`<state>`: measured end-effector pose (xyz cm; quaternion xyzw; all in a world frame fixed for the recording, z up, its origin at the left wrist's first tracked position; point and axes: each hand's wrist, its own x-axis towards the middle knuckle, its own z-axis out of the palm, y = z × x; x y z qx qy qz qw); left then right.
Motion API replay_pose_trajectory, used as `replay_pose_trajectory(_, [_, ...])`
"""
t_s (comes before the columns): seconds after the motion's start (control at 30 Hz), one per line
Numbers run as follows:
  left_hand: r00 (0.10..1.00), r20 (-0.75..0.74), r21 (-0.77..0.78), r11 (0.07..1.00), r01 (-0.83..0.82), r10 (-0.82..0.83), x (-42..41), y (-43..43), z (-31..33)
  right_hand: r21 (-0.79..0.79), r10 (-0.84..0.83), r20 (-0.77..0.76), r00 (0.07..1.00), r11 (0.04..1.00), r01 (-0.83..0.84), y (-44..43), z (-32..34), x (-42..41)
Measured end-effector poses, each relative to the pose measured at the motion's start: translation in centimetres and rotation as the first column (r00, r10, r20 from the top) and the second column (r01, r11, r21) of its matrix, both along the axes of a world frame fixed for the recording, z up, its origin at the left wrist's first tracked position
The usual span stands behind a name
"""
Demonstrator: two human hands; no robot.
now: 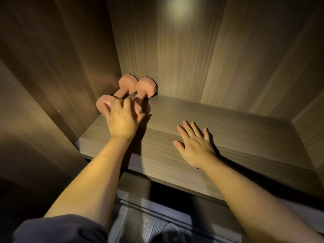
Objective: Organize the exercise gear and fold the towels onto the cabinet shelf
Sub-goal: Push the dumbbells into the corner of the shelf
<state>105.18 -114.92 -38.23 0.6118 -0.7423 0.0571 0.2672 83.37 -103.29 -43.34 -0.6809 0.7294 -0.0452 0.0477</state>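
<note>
Two dumbbells (145,87) lie side by side in the shelf's (236,130) back-left corner; the left hand (122,118) clasps their near ends; the right hand (194,146) spreads over the shelf, right of them.

Two pink dumbbells (128,84); one shelf (228,130); two hands: left hand (122,118), right hand (194,146).

Dim, warm light. A soft glare spot glows on the grey-brown wood-grain back panel (182,7), high above the left hand's (122,118) grip on the pale pink hexagonal-headed dumbbell (145,86). Hard shadows fall right of that grip and of the flat right hand (194,146). Edges bow, corners darken, and the area below the grip blurs.
</note>
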Motion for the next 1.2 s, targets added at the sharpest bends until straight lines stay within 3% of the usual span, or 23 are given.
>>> replay_pose_trajectory(0.17, [0.999,-0.041,0.017,0.999,0.027,-0.026,0.5,-0.3,-0.2,0.004,-0.004,0.000,1.000,1.000,0.004,0.0,0.0,0.0])
replay_pose_trajectory(0.33, [0.964,-0.247,-0.001,0.994,0.106,-0.103,0.0,0.1,-0.5,0.004,-0.009,-0.011,1.000,1.000,0.009,0.1,0.1,0.1])
replay_pose_trajectory(0.43, [0.851,-0.525,0.130,0.990,0.048,0.028,-1.0,0.6,-1.0,-0.003,-0.010,-0.012,1.000,1.000,0.010,0.1,0.1,0.1])
replay_pose_trajectory(0.5, [0.780,-0.613,0.245,0.969,0.032,0.129,-1.5,0.7,-1.1,-0.008,-0.007,-0.009,1.000,1.000,0.007,0.0,0.0,0.1])
replay_pose_trajectory(0.77, [0.796,-0.590,0.302,0.951,0.060,0.137,-1.4,0.9,-0.8,-0.009,-0.004,-0.019,1.000,1.000,0.004,0.0,0.0,0.1])
replay_pose_trajectory(1.0, [0.740,-0.652,0.333,0.939,0.086,0.164,-0.3,0.3,-0.4,0.014,0.002,-0.020,1.000,1.000,-0.001,-0.1,0.3,0.0])
replay_pose_trajectory(1.2, [0.754,-0.643,0.352,0.926,0.138,0.132,1.1,0.6,0.1,0.122,0.002,-0.004,1.000,0.992,-0.001,-0.1,1.3,0.1])
